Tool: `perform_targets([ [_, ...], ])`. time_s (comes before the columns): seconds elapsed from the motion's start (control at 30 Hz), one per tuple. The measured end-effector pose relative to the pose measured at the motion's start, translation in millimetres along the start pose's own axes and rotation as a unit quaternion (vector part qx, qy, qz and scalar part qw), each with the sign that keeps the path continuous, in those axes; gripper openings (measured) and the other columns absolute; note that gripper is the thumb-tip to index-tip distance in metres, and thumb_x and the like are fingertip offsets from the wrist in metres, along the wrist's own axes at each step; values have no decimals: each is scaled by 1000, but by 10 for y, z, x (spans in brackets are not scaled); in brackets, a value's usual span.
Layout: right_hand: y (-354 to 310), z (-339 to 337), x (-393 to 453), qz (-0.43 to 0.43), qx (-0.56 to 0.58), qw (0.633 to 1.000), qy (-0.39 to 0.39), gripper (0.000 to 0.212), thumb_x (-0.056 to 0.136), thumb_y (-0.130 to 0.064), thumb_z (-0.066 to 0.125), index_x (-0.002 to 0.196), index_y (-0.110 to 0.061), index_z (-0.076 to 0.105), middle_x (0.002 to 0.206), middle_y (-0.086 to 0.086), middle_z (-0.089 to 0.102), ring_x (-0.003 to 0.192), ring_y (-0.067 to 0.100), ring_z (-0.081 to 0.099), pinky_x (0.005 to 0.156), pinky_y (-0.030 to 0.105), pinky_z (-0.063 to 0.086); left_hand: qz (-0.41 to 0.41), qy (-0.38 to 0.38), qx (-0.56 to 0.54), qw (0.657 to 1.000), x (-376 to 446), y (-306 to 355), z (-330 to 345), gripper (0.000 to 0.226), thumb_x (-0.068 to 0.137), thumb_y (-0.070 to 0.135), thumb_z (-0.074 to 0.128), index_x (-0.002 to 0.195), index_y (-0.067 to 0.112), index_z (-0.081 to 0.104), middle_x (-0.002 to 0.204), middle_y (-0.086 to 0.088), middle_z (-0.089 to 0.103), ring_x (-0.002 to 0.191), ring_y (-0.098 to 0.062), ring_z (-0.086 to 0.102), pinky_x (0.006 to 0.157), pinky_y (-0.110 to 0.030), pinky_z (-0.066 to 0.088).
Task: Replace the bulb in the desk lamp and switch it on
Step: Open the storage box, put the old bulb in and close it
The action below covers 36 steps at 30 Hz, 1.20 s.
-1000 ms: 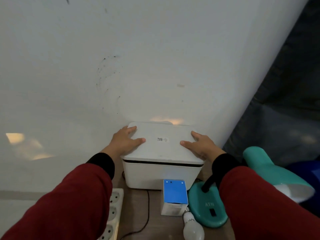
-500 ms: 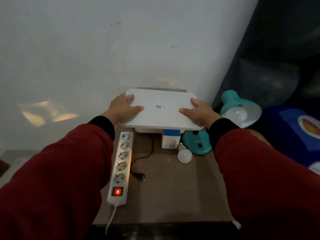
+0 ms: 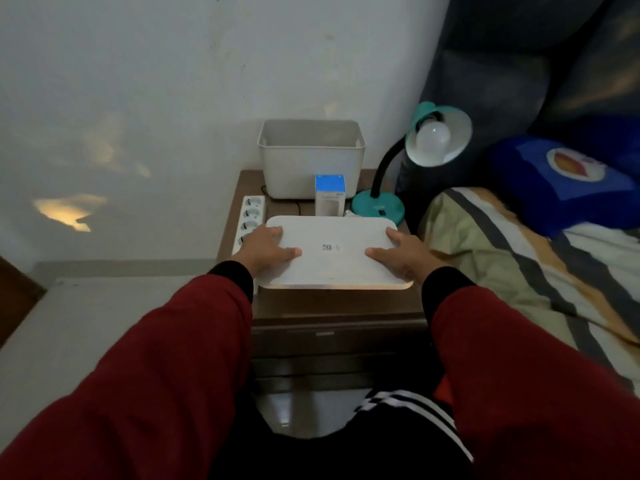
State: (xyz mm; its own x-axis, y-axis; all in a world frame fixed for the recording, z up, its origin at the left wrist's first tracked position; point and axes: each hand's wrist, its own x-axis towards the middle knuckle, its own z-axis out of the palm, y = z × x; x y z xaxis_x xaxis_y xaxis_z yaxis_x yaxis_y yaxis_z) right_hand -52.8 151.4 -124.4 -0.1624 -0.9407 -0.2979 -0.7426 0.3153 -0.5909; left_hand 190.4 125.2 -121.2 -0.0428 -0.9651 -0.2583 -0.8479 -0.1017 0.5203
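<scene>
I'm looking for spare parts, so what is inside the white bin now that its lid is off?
Only the upper inner walls of the white bin show, bare and pale. Its bottom is hidden behind the front wall. The lid is gripped by the left hand and right hand.

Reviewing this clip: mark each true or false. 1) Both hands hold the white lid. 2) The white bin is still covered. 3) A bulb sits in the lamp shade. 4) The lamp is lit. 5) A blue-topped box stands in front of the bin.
1) True: the left hand and right hand grip opposite ends of the lid.
2) False: the bin stands open at the back of the nightstand; the lid is held apart from it, nearer the person.
3) True: a white bulb shows inside the shade of the lamp.
4) False: the bulb looks unlit.
5) True: the box stands just before the bin.
</scene>
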Motion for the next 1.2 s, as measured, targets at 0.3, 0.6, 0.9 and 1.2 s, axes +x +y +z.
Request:
perform_targets([
  [0.3,477,372,-93,41,-10,998,-38,79,87,-47,60,151,-20,23,159,7,18,145,24,22,115,31,20,2,-23,40,999,-230,-132,524,68,89,37,61,143,6,36,151,-14,31,139,-29,30,111,-31,26],
  [0.6,427,497,188,31,-84,994,-56,81,89,-48,55,151,-8,20,157,14,21,144,29,23,116,37,21,-16,-43,104,994,-67,-154,670,70,89,40,59,142,2,33,145,-20,36,135,-32,34,108,-35,31],
  [0.9,310,512,389,35,-210,975,-65,54,87,-39,62,127,-6,50,134,14,51,120,28,50,91,33,41,-44,-25,164,985,168,-109,667,57,91,32,56,136,2,40,141,-21,43,130,-33,41,103,-34,38],
  [1.2,-12,254,595,9,-241,969,-47,41,87,-25,65,123,-7,55,127,10,58,116,27,56,86,30,42,-21,-13,266,964,509,111,361,37,93,23,49,119,-2,56,127,-19,54,116,-32,54,90,-35,48],
])
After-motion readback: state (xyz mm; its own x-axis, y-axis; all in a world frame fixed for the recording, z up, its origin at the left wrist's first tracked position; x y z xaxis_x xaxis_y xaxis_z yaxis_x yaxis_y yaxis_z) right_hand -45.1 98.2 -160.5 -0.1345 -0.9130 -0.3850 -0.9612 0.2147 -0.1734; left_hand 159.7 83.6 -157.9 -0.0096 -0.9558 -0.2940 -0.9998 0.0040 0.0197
